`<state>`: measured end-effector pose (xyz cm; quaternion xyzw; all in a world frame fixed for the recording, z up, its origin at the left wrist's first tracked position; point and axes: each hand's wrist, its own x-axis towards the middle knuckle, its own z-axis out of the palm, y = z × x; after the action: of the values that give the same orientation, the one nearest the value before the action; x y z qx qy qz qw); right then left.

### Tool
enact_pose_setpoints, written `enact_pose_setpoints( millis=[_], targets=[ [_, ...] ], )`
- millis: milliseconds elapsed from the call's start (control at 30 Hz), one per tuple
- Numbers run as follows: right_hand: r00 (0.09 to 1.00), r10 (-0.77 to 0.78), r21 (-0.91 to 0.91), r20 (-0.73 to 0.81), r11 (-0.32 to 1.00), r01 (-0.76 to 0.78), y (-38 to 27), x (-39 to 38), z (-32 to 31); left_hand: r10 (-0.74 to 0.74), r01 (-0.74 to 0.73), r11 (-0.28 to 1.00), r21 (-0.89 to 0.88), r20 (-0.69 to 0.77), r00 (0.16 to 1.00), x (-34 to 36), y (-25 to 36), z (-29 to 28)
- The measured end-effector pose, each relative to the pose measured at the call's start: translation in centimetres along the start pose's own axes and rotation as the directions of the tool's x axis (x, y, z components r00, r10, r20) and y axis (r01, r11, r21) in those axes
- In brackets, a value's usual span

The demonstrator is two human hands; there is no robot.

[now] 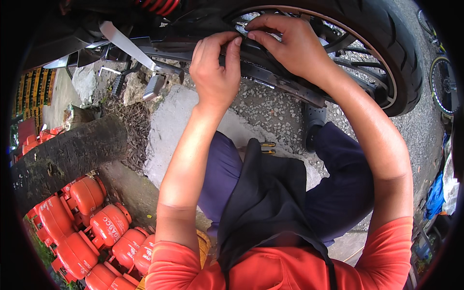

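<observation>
1. Working bare-handed at the rear of a motorcycle, beside the black-tyred rear wheel [403, 63] at the top of the view.
2. Reaching up with the left grip [215, 72], fingers curled over and thumb tip brought close to the forefinger; cannot tell whether anything is pinched there, the spot being too small and dark.
3. Coming in from the wheel side with the right grip [295, 48], thumb and forefinger bent toward the left fingertips, a narrow dark gap in between; cannot tell what, if anything, is pinched.
4. Just beside both sets of fingertips, the dark swingarm [290, 86], slanting from behind the left grip down to the right, passing below the right grip and ending near the right wrist.
5. Left of the left grip, a silver metal arm [126, 46] and a ribbed footpeg [153, 87]; higher up, a red coil spring [162, 6].
6. Below the grips, a black apron [270, 193] between dark blue trouser legs [343, 179], with yellow-and-black handles [267, 151] near its upper edge and a grey clog [315, 116] on the gravelly ground.
7. At lower left, red gas cylinders [108, 223] beside a tree trunk [72, 150]; at far right, a bicycle wheel [441, 87].
</observation>
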<state>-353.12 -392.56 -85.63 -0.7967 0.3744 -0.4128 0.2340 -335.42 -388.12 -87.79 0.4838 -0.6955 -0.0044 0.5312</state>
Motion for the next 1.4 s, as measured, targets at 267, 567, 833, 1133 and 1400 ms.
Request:
enact_pose_setpoints(
  millis=[267, 567, 833, 1133, 1400],
  targets=[
    [0.967, 0.228, 0.045, 0.11, 0.971, -0.234, 0.7, 0.2, -0.1, -0.061, 0.062, 0.995, -0.073, 0.008, 0.998, 0.8, 0.8, 1.0],
    [0.95, 0.311, 0.231, 0.032, 0.922, -0.31, 0.8, 0.3, 0.6, -0.104, 0.109, 0.992, -0.061, 0.078, 0.992, 1.5, 0.7, 0.3],
    [0.919, 0.351, 0.204, 0.181, 0.9, -0.384, 0.2, 0.3, -0.4, -0.074, 0.073, 0.997, 0.017, 0.064, 0.995, 1.3, 0.7, 0.2],
    [0.901, 0.376, 0.168, 0.217, 0.895, -0.413, 0.7, 0.5, -1.0, 0.046, -0.055, 0.994, 0.098, 0.092, 0.995, 1.7, 0.7, 0.8],
    [0.931, 0.35, 0.29, 0.103, 0.885, -0.364, 0.4, 0.2, -0.9, -0.097, 0.1, 0.994, -0.037, 0.082, 0.992, 1.8, 0.9, 0.5]
  ],
)
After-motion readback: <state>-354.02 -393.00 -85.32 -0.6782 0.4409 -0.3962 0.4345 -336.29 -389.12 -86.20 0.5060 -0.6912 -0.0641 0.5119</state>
